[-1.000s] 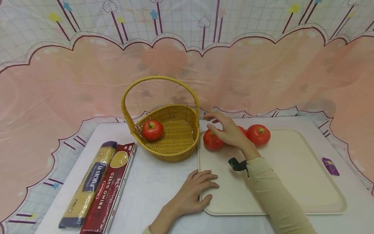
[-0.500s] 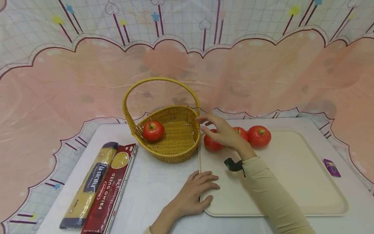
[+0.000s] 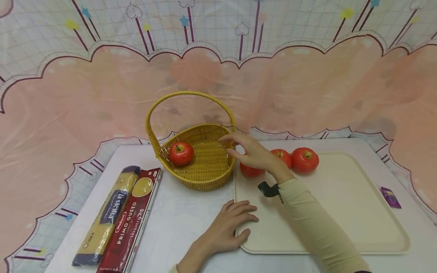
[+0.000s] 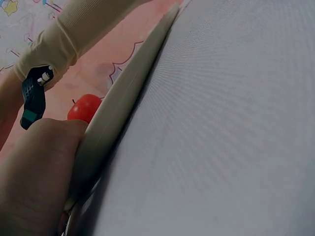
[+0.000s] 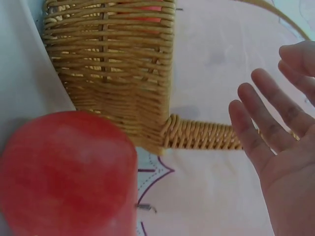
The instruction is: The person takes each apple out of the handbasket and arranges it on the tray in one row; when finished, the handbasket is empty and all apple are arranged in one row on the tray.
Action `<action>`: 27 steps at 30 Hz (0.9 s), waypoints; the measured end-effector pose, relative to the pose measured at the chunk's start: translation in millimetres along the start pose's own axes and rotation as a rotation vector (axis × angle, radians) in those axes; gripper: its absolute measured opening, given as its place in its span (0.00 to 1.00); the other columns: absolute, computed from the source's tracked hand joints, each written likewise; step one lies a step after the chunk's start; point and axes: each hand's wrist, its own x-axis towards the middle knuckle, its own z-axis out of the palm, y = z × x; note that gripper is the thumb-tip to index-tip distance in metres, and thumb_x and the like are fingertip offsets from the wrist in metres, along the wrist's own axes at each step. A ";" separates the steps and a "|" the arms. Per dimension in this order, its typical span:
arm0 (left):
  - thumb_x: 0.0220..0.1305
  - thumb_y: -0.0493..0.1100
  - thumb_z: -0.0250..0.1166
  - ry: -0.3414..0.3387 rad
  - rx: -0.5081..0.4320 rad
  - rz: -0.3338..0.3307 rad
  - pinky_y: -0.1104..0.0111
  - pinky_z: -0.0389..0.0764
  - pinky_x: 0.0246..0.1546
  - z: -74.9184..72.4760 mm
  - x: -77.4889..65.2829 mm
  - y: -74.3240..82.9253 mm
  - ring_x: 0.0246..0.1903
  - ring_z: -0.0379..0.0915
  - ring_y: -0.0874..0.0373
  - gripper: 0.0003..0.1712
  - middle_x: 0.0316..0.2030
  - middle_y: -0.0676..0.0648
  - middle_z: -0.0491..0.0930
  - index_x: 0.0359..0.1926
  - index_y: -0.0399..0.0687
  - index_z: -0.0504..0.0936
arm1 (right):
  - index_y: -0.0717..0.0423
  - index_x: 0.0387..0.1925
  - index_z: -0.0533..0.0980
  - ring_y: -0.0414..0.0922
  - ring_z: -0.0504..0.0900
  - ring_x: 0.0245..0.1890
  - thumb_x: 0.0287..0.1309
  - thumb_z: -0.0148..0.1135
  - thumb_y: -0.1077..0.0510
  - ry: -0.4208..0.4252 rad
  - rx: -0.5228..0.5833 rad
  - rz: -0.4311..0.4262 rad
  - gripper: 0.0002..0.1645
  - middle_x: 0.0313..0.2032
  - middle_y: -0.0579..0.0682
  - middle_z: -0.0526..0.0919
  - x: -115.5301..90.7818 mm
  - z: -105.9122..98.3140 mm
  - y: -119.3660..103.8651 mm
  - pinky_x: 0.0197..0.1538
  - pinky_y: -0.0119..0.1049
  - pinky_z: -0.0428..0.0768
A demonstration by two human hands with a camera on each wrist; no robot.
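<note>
My right hand (image 3: 250,152) hovers at the right end of a yellow wicker basket (image 3: 205,182), fingers apart and nothing between them. In the right wrist view that hand (image 5: 293,142) is spread in front of the basket handle (image 5: 206,134); whether it touches is unclear. A red apple (image 3: 181,154) lies in the basket's left part. Below the right hand, a red fruit (image 3: 251,170) is partly covered on the beige tray (image 3: 341,201). Two more red fruits (image 3: 305,160) sit beside it. My left hand (image 3: 228,227) rests across the tray's left edge, fingers extended.
Two spaghetti packs, one yellow and blue (image 3: 107,216) and one red (image 3: 131,220), lie at the left. A small purple packet (image 3: 390,197) lies right of the tray. A patterned cloth (image 3: 307,83) hangs behind the table.
My right hand has moved left from above the tray's fruits to the basket's right end, uncovering more of the middle fruit. My left hand has stayed on the tray edge.
</note>
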 end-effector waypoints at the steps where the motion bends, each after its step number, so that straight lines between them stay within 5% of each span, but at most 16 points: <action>1: 0.60 0.46 0.58 0.000 -0.001 0.001 0.46 0.62 0.63 -0.1 0.1 -0.1 0.67 0.59 0.57 0.17 0.61 0.58 0.71 0.51 0.63 0.77 | 0.54 0.59 0.70 0.41 0.75 0.52 0.63 0.56 0.58 -0.011 -0.010 -0.004 0.22 0.56 0.47 0.76 1.8 0.6 -0.8 0.56 0.40 0.76; 10: 0.61 0.47 0.57 -0.008 -0.025 -0.006 0.45 0.61 0.63 -0.1 0.0 -0.1 0.68 0.58 0.57 0.16 0.62 0.58 0.70 0.51 0.63 0.77 | 0.54 0.61 0.68 0.44 0.70 0.62 0.65 0.54 0.55 -0.141 -0.080 0.022 0.24 0.59 0.48 0.74 19.9 8.8 -8.1 0.65 0.42 0.69; 27: 0.62 0.47 0.57 -0.010 -0.009 0.007 0.46 0.62 0.63 -1.2 -1.6 -0.1 0.68 0.58 0.58 0.16 0.62 0.58 0.70 0.52 0.63 0.77 | 0.52 0.61 0.68 0.43 0.70 0.60 0.65 0.54 0.52 -0.264 -0.162 0.025 0.24 0.57 0.48 0.74 50.2 22.8 -3.2 0.65 0.41 0.69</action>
